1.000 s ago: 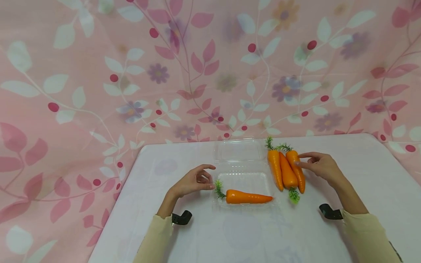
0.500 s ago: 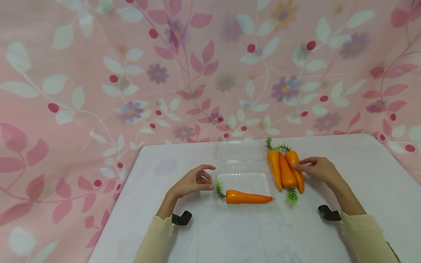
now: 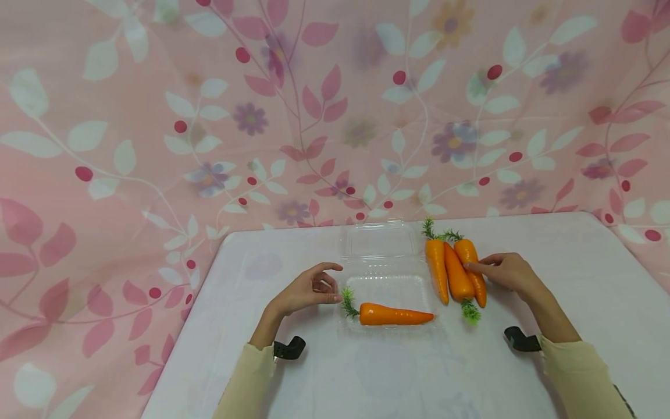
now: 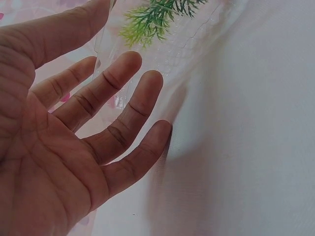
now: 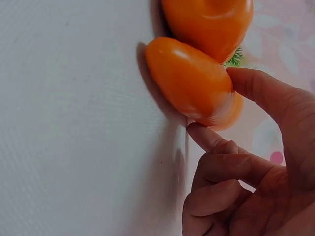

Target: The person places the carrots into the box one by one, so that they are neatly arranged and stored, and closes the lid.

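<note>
A toy carrot (image 3: 389, 314) with a leafy green top lies along the front of a clear plastic clamshell container (image 3: 387, 285), its leaves over the left rim. At that rim my left hand (image 3: 310, 290) has loosely bent fingers and holds nothing; the left wrist view shows its thumb beside the clear wall. Three more carrots lie side by side to the right of the container. My right hand (image 3: 508, 270) pinches the rightmost carrot (image 3: 467, 253) between thumb and index finger (image 5: 209, 138), its other fingers curled in. The middle carrot (image 3: 459, 282) points the opposite way, leaves toward me.
The container's lid (image 3: 379, 238) lies folded back toward the pink floral backdrop (image 3: 335, 116). The left carrot (image 3: 437, 270) stands close to the container's right side. A white cloth covers the table (image 3: 377, 378). A black wrist camera (image 3: 289, 348) sits at each cuff.
My right thumb and fingers have come down onto the rightmost carrot and closed on it. That group of carrots has shifted very slightly. The left hand has stayed still.
</note>
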A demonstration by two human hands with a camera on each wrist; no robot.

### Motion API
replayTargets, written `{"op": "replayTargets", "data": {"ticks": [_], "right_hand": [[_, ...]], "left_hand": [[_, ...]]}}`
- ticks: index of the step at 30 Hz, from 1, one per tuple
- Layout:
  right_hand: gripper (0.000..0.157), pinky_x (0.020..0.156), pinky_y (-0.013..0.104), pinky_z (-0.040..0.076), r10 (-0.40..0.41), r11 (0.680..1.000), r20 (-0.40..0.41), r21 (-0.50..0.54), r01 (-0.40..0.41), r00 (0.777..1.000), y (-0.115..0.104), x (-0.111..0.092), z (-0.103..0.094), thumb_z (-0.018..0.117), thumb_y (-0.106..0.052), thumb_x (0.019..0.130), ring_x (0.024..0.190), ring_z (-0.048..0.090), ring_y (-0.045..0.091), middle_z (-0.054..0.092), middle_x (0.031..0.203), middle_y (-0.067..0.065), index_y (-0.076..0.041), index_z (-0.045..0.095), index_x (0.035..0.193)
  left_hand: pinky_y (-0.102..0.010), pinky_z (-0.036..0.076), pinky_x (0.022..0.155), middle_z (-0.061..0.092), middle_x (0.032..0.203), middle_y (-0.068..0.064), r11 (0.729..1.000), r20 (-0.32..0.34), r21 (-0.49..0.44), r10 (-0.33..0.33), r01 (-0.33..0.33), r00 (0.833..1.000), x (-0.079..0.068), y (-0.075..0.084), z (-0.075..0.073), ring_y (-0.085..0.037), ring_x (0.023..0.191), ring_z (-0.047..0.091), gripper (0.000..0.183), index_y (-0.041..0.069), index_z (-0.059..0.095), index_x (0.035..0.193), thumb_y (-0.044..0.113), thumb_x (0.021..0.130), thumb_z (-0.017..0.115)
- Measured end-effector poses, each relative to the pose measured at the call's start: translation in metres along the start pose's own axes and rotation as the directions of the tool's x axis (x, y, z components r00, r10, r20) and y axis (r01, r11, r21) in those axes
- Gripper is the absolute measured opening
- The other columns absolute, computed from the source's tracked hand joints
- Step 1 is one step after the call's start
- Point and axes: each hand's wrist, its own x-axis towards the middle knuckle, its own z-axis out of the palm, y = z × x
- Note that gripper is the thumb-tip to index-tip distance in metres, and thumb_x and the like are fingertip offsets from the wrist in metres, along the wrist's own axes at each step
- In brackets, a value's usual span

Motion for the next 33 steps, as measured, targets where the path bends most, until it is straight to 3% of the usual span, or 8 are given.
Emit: {"op": "replayTargets", "data": {"ticks": [10, 16, 19, 28, 33], "right_hand": [[0.080, 0.052, 0.029, 0.037, 0.022, 0.997, -0.013, 0.081, -0.021, 1.000, 0.003, 0.002, 0.000, 0.068, -0.059, 0.086, 0.062, 0.045, 0.019, 0.042, 0.067, 0.000, 0.012, 0.059, 0.122], [0.081, 0.056, 0.030, 0.040, 0.036, 0.992, -0.038, 0.120, -0.031, 0.999, 0.009, 0.004, 0.000, 0.067, -0.060, 0.085, 0.072, 0.045, 0.020, 0.050, 0.081, 0.004, 0.010, 0.060, 0.125], [0.082, 0.055, 0.030, 0.039, 0.045, 0.989, -0.030, 0.139, -0.041, 0.999, 0.011, 0.005, -0.001, 0.067, -0.060, 0.085, 0.069, 0.045, 0.020, 0.047, 0.078, 0.003, 0.010, 0.058, 0.127], [0.084, 0.055, 0.030, 0.039, 0.040, 0.988, -0.031, 0.153, -0.035, 0.999, 0.012, 0.004, -0.004, 0.067, -0.061, 0.085, 0.067, 0.045, 0.019, 0.041, 0.073, 0.001, 0.008, 0.055, 0.132], [0.084, 0.059, 0.030, 0.044, 0.022, 0.988, -0.038, 0.151, -0.016, 0.999, 0.013, 0.003, -0.005, 0.066, -0.062, 0.086, 0.074, 0.048, 0.021, 0.049, 0.086, 0.007, 0.008, 0.054, 0.132]], "left_hand": [[-0.035, 0.052, 0.090, 0.065, 0.101, -0.010, 1.000, 0.003, -0.012, -0.012, 0.012, 1.000, 0.000, 0.001, 0.000, -0.025, 0.092, 0.066, 0.067, 0.007, 0.046, 0.142, 0.017, 0.085, 0.080], [-0.032, 0.052, 0.089, 0.065, 0.103, -0.016, 1.000, 0.000, -0.023, -0.015, 0.015, 1.000, 0.000, 0.003, 0.001, -0.029, 0.093, 0.065, 0.066, 0.007, 0.045, 0.143, 0.012, 0.085, 0.078], [-0.032, 0.052, 0.088, 0.065, 0.104, -0.019, 0.999, -0.003, -0.034, -0.017, 0.017, 1.000, 0.000, 0.003, 0.001, -0.032, 0.094, 0.065, 0.066, 0.006, 0.045, 0.143, 0.009, 0.086, 0.077], [-0.034, 0.052, 0.090, 0.065, 0.102, -0.013, 1.000, 0.000, -0.018, -0.018, 0.018, 1.000, 0.001, 0.004, 0.001, -0.026, 0.094, 0.065, 0.066, 0.007, 0.047, 0.142, 0.014, 0.085, 0.079], [-0.035, 0.052, 0.090, 0.065, 0.102, -0.013, 1.000, -0.002, -0.028, -0.010, 0.010, 1.000, 0.000, 0.003, 0.001, -0.027, 0.093, 0.065, 0.066, 0.006, 0.046, 0.142, 0.013, 0.085, 0.079]]}}
